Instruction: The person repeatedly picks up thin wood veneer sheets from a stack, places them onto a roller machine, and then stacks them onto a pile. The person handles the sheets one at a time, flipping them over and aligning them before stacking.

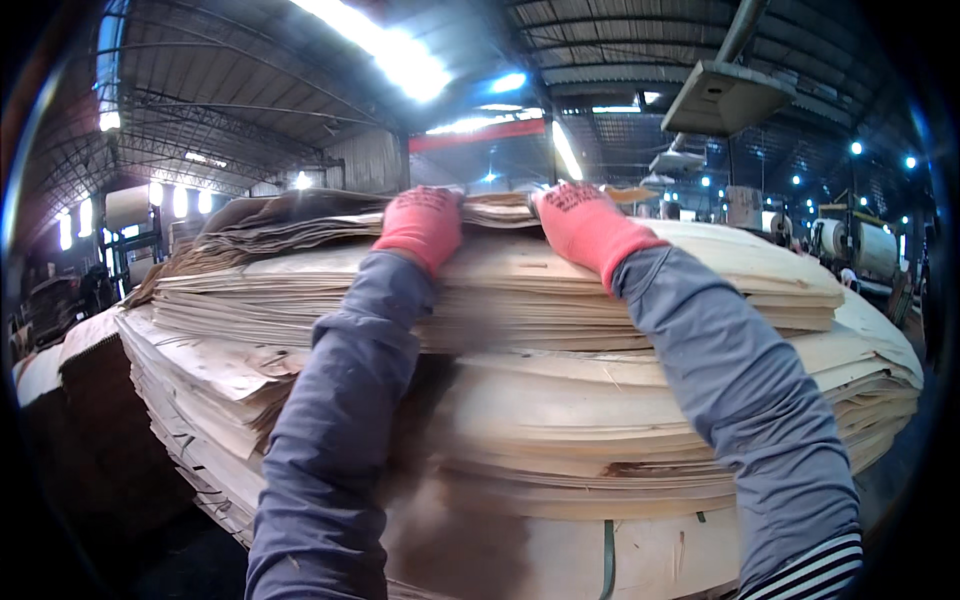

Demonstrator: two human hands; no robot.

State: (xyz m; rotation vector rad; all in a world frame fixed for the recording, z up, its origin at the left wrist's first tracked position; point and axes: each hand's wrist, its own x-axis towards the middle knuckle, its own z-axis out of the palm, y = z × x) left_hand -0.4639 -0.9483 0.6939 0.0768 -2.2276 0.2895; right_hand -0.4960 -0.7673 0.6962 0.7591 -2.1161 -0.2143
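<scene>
Both my arms, in grey sleeves, reach forward over a tall stack of thin wood veneer sheets (560,400). My left hand (420,228), in a coral-red work glove, is closed on the near edge of the top veneer sheets (500,213). A short way to its right, my right hand (592,228) grips the same edge in a matching glove. The fingertips of both hands are hidden. Those top sheets look wavy and darker at the left, and they lie on paler, flatter layers. Lower layers jut out unevenly toward me.
A green strap (608,560) runs down the stack's near side. Another pale-topped pile (90,340) stands at the left. A square metal hood (725,97) hangs overhead at the right. Machinery with large pale rolls (875,248) stands in the right background.
</scene>
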